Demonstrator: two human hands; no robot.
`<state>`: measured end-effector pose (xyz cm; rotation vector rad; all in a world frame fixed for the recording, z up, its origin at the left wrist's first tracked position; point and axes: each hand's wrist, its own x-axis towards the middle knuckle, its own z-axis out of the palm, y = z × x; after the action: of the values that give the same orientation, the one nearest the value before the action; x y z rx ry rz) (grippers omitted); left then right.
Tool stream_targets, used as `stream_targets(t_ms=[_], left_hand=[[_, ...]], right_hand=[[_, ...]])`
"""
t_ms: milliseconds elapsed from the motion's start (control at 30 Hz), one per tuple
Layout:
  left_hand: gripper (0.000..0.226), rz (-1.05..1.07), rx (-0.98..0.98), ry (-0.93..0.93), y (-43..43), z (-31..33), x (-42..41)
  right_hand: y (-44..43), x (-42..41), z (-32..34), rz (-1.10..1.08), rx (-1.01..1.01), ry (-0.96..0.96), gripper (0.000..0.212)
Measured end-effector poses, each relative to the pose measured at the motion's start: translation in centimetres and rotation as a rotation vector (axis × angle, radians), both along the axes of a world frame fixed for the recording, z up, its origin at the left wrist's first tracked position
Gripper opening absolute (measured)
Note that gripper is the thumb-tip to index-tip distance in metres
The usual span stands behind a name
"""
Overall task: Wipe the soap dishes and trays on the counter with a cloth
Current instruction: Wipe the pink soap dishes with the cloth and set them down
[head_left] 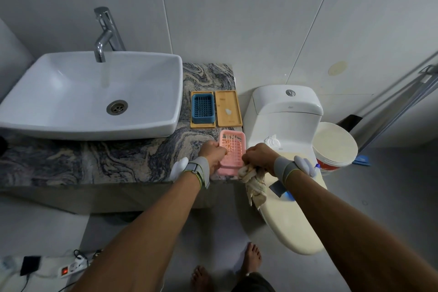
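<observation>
A pink slotted soap dish (233, 147) lies at the counter's front right corner. My left hand (213, 153) grips its left side. My right hand (258, 155) is closed on a crumpled cream cloth (253, 181) that hangs down just right of the dish. Farther back, a blue slotted soap dish (202, 108) sits in a bamboo tray (203, 125). Beside it on the right lies a second bamboo tray (228, 108), bare except for a small white blob.
A white basin (71, 95) with a chrome tap (105, 33) fills the left of the marbled counter (94, 161). A toilet (286, 121) stands right of the counter, with a white bucket (334, 147) beyond it. A power strip (73, 266) lies on the floor.
</observation>
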<state>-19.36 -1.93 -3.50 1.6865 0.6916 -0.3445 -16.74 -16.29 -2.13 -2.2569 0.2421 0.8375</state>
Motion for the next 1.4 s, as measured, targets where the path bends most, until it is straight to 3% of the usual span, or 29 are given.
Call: stream_targets(t_ms=[133, 300, 533, 1000, 1133, 1400], left_hand=[[0.038, 0.012, -0.073, -0.034, 0.1, 0.3, 0.2], [0.043, 0.039, -0.14, -0.116, 0.6, 1.2, 1.0], [0.056, 0.071, -0.236, -0.251, 1.0, 3.8, 2.9], [0.036, 0.119, -0.39, -0.515, 1.1, 12.3, 5.7], [0.03, 0.138, -0.419, -0.554, 1.6, 13.4, 5.6], [0.03, 0.101, -0.328, -0.579, 2.2, 12.2, 4.6]], right_hand=[[-0.1, 0.4, 1.6, 0.016, -0.003, -0.035, 0.026], [-0.3, 1.2, 4.2, 0.06, -0.009, -0.104, 0.031], [0.1, 4.2, 9.6, 0.033, -0.037, -0.389, 0.066], [5.3, 7.2, 17.0, 0.14, -0.15, -1.071, 0.021], [5.7, 6.6, 16.3, 0.341, -0.409, -1.239, 0.028], [5.3, 6.0, 15.0, 0.474, -0.403, -1.147, 0.03]])
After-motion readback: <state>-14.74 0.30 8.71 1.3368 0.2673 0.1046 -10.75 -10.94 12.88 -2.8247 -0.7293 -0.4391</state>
